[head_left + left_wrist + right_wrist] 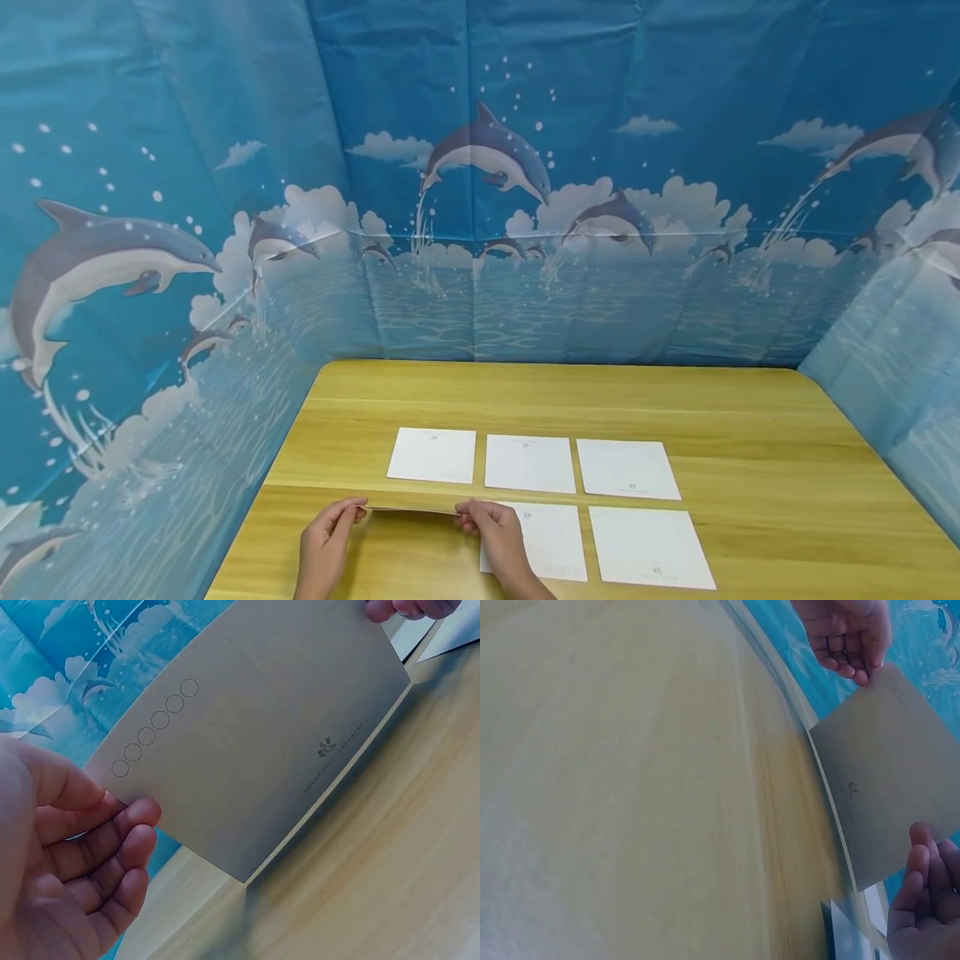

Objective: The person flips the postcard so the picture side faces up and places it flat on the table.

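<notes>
A white postcard (pixel 232 750) is held up on edge between both hands, seen almost as a thin line in the head view. My left hand (pixel 326 542) pinches one upper corner between thumb and fingers. At the opposite end, my right hand (pixel 501 542) pinches the other upper corner. Printed circles, a dotted line and a small bird show on its face in the left wrist view. The lower long edge appears to touch or nearly touch the table. Partly behind the right hand lies another postcard (pixel 551 542), flat on the table.
Three postcards lie in a back row: left (pixel 432 456), middle (pixel 529 463) and right (pixel 628 469). One more postcard (pixel 652 547) lies at the front right. The wood-grain table (pixel 570 392) is surrounded by a blue dolphin-print curtain (pixel 405 67).
</notes>
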Motion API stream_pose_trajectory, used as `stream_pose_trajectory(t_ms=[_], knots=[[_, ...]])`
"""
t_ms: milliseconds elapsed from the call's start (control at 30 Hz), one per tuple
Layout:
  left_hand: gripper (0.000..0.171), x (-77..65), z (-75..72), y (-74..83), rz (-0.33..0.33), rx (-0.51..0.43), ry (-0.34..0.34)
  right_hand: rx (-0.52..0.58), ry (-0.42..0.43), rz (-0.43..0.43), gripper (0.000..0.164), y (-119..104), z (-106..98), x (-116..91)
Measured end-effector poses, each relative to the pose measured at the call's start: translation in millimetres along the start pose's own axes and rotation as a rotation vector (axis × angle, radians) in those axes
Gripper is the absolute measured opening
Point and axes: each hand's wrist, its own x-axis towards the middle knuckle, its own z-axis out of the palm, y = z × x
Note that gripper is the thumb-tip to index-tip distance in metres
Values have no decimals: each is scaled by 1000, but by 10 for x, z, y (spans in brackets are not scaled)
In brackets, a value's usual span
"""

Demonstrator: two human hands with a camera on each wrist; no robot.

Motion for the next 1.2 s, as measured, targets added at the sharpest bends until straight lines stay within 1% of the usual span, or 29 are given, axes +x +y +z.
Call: stream_pose_trajectory(t_ms=[33,67,167,267,367,467,633,767,933,1067,1200], knots=[[21,0,0,-3,0,-1,0,2,-4,0,23,19,-6,10],[21,-4,-1,-7,16,0,2,5,-6,-2,23,43,-13,23],[22,-10,-7,-29,63,-25,3,-11,-15,-8,21,14,-16,10],[23,-12,-15,-46,94,-58,2,-41,-6,-17,20,52,-18,16],[25,-14,-18,-50,97,-81,6,-72,20,-16,20,95,-13,21],[26,-19,-18,-46,65,-69,13,-110,43,-6,19,129,-6,22],[26,-28,-18,-35,-41,-17,4,-157,41,-10,18,195,-2,19],[27,-28,-24,-34,-102,23,-15,-210,36,-42,18,210,8,-7],[27,-25,-18,-53,-161,56,-15,-327,44,-112,17,252,25,-7],[27,-40,-13,-74,-140,132,0,-443,37,-165,17,289,48,5],[23,-76,-10,-98,-114,214,8,-508,14,-184,17,304,71,-2]])
